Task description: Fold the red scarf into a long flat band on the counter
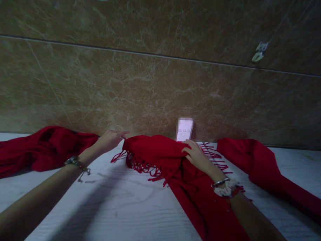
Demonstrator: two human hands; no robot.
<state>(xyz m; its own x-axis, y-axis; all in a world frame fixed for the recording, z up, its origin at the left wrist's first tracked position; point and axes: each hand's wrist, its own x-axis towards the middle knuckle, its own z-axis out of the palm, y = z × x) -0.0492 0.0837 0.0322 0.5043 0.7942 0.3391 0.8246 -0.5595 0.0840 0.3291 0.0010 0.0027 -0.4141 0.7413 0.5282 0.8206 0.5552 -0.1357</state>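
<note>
so the fringed red scarf (185, 177) lay bunched and part doubled over on the white tabletop (120, 210), close to the tiled wall (151, 92), with a left red cloth (54, 145) and a right red cloth (264, 161) either side of it. the right hand (196, 153) had its fingers bent over the upper edge and seemed to have hold of the fabric. the left hand (109, 139) was narrow, fingertips right at the far corner, but honestly can't tell if it had a real pinch.

that corner looked like the weak spot: with a loose pinch, thin cloth could slip and the edge would go crooked. the tassels (138, 163) hung in a messy clump, so they could tangle or get trapped underneath. the dangly beaded bracelet (73, 161) might've snagged a strand too. and the lit phone (184, 135) sat just behind the upper edge, so a careless tug or sweep there could've knocked it.
</note>
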